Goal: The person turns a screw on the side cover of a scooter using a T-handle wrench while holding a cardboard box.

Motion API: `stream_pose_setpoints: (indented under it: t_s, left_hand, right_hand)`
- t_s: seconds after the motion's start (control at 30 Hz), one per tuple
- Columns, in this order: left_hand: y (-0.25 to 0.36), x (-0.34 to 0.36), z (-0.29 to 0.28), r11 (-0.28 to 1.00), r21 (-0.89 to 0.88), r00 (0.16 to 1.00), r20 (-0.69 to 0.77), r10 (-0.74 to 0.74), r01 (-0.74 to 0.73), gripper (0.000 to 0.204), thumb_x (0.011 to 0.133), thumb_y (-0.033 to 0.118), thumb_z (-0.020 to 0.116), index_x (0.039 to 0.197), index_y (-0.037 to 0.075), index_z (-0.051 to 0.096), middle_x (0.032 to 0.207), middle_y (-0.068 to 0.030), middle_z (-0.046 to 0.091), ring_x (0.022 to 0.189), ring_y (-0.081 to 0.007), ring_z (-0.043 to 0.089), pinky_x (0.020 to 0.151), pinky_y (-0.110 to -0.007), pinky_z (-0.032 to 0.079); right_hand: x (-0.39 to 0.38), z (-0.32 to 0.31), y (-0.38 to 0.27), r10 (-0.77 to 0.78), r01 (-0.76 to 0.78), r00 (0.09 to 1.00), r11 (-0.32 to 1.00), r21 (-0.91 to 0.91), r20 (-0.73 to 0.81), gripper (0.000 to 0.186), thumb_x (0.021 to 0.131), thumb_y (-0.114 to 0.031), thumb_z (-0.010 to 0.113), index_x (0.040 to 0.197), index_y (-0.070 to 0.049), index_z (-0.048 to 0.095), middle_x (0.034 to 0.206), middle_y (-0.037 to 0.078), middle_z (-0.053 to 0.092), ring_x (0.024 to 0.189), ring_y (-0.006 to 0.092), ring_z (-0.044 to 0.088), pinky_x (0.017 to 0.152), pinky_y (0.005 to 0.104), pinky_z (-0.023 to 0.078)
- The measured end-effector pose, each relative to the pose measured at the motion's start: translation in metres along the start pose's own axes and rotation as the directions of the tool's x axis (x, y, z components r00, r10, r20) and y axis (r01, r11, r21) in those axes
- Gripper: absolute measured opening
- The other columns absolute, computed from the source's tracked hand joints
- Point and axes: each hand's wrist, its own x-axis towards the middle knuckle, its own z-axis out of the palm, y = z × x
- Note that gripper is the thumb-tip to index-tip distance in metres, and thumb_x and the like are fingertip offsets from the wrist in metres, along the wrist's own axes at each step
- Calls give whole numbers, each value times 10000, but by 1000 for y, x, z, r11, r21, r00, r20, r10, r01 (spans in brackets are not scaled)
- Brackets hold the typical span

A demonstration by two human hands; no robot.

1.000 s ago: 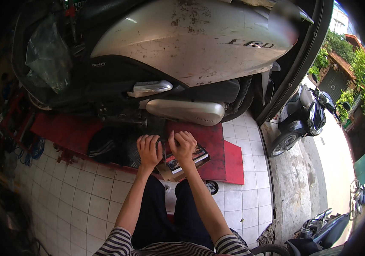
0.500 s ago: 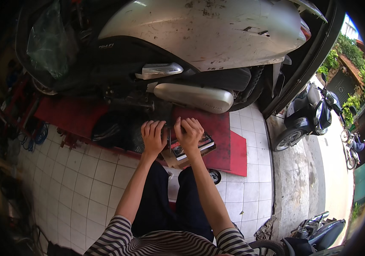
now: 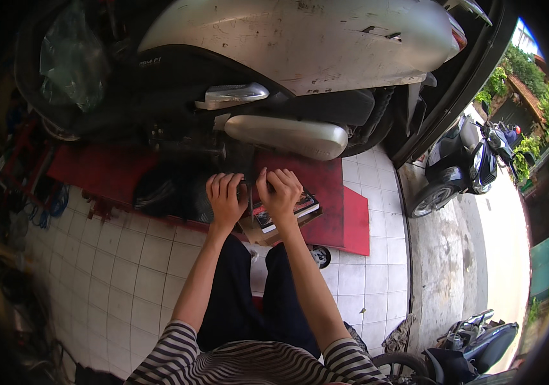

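Note:
My left hand (image 3: 226, 200) and my right hand (image 3: 279, 196) are raised side by side over the near edge of a red platform (image 3: 356, 224). The fingers of both are curled, thumbs toward each other. Something dark and thin shows in the gap between them, too unclear to name. Behind my right wrist lies a box with a printed lid (image 3: 304, 205), on a piece of brown cardboard (image 3: 268, 235). A glossy black panel (image 3: 159, 192) rests on the platform left of my left hand. The silver scooter (image 3: 300, 51) stands just beyond, its silver engine-side cover (image 3: 287, 136) nearest my hands.
Clear plastic sheeting (image 3: 72, 61) hangs at the scooter's front. A small round black container (image 3: 320, 256) sits on the white tiled floor (image 3: 146, 256) by my knee. Parked motorbikes (image 3: 460, 160) stand outside at right. Blue cable (image 3: 59, 202) lies at left.
The view has shifted slightly, so the scooter and platform sit a little higher and further left. My hands keep nearly the same pose. The rider outside has moved farther up the street.

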Motion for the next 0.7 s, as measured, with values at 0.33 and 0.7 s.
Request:
stream_pose_setpoints:
  t_s: [0.33, 0.7]
  left_hand:
    - [13, -5, -1, 998, -19, 998, -3, 56, -56, 411, 750, 92, 744, 1135, 138, 611, 1077, -29, 602, 1084, -247, 534, 1002, -457, 387]
    - [33, -6, 6, 995, -31, 995, 15, 97, -96, 416, 735, 91, 732, 1130, 149, 615, 1058, -23, 605, 1077, -239, 540, 1017, -462, 385]
  right_hand:
    - [-14, -18, 4, 20, -20, 1000, 999, -30, -18, 288, 769, 10, 715, 581, -64, 509, 557, 59, 469, 493, 237, 470, 502, 355, 368]
    - [-24, -33, 15, 71, -74, 995, 996, -54, -67, 318, 778, 32, 693, 562, -63, 480, 535, 61, 432, 477, 231, 442, 487, 352, 344]
